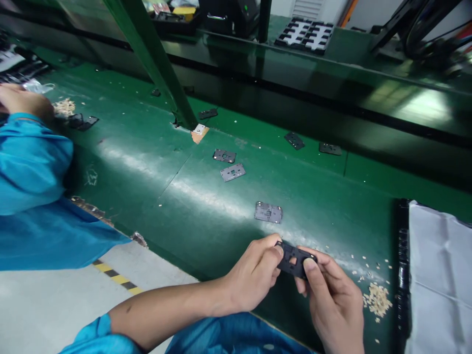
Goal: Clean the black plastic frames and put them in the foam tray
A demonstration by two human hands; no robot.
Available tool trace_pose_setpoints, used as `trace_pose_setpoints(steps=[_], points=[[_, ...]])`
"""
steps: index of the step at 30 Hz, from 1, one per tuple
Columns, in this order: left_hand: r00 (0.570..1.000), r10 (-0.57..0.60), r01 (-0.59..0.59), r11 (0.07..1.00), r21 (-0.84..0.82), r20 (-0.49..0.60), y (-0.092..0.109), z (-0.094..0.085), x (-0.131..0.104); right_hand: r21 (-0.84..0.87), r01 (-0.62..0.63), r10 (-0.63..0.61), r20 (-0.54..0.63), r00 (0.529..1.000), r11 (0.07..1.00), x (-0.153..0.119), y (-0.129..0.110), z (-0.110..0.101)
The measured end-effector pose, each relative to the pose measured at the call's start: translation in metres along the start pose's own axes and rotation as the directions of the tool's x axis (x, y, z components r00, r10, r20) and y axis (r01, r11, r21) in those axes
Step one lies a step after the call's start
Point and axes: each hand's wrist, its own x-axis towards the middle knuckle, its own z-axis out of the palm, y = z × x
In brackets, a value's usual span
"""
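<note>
Fingers [276, 252] of the left hand [249, 278] are pinching the near-left end of a small black plate [300, 264], while those of the right hand [334, 295] are grasping its opposite end, thumb on the upper face. From my remote post I am holding the plate tilted above the worktop [206, 226], and skin is showing through its middle opening. Just beyond the left hand, a flat grey plate [268, 213] is lying on the green surface; a heap of pale chips [378, 301] is sitting to the right, between the right hand and a black tray [402, 275] whose white sheet [438, 295] is showing a crease.

Points of risk, in my judgement: because both thumbs are bearing on the ends, uneven pressure could be flexing the thin part around its opening, or letting one end slip free. Loose chips are lying close to the right hand, so a sideways sweep could be scattering them. A forward nudge of the left knuckles could be shifting the grey plate. Farther left, a co-worker's hand [27, 104] is resting well apart, so I am judging contact there unlikely.
</note>
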Motion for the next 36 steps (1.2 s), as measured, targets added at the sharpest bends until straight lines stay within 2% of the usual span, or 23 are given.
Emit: trace_pose_setpoints(steps=[3,5,8,10,14,16,20,22,24,26,28,30,33,36], points=[[0.999,0.015,-0.013,0.999,0.041,-0.034,-0.003,-0.002,0.0,-0.015,-0.026,0.025,-0.053,0.998,1.0,-0.003,-0.003,0.004],[0.997,0.029,-0.027,0.999,0.036,-0.067,-0.006,-0.002,0.003,-0.063,0.016,-0.021,-0.082,0.996,0.998,-0.006,-0.003,0.008],[0.994,0.037,-0.037,0.999,0.002,-0.099,-0.01,-0.003,0.006,-0.082,0.085,-0.091,-0.068,0.994,0.993,-0.008,-0.002,0.012],[0.995,0.037,-0.037,0.999,0.002,-0.096,-0.012,-0.004,0.003,-0.05,0.062,-0.064,-0.043,0.997,0.997,-0.008,-0.002,0.012],[0.995,0.085,-0.074,0.985,0.155,-0.06,-0.011,-0.008,-0.005,0.055,-0.023,0.02,0.061,0.998,0.998,-0.003,-0.001,0.011],[0.992,0.12,-0.107,0.955,0.276,-0.032,-0.007,-0.012,-0.007,0.088,-0.037,0.032,0.063,0.997,0.995,0.0,0.0,0.011],[0.972,0.229,-0.214,0.809,0.547,0.042,0.003,-0.02,-0.007,0.12,-0.071,0.071,0.001,0.997,0.99,0.004,0.004,0.016],[0.957,0.28,-0.259,0.716,0.648,0.072,0.003,-0.029,-0.011,0.144,-0.129,0.122,0.051,0.991,0.981,0.004,0.006,0.022],[0.956,0.287,-0.245,0.677,0.694,0.058,-0.003,-0.046,-0.013,0.144,-0.194,0.169,0.169,0.971,0.97,0.007,0.009,0.028],[0.958,0.278,-0.233,0.632,0.739,0.064,-0.009,-0.071,-0.007,0.1,-0.191,0.168,0.2,0.965,0.977,0.015,0.012,0.032],[0.951,0.302,-0.24,0.563,0.791,0.073,-0.012,-0.093,0.009,0.023,-0.158,0.152,0.168,0.974,0.987,0.025,0.013,0.03],[0.935,0.343,-0.259,0.48,0.838,0.093,-0.007,-0.104,0.026,-0.088,-0.117,0.125,0.093,0.988,0.989,0.03,0.01,0.024],[0.896,0.428,-0.287,0.361,0.887,0.115,0.007,-0.1,0.042,-0.249,-0.063,0.064,-0.001,0.998,0.966,0.03,-0.001,0.013],[0.877,0.455,-0.295,0.258,0.92,0.154,0.016,-0.084,0.049,-0.33,-0.009,0.011,0.006,1.0,0.944,0.028,-0.014,-0.003]])
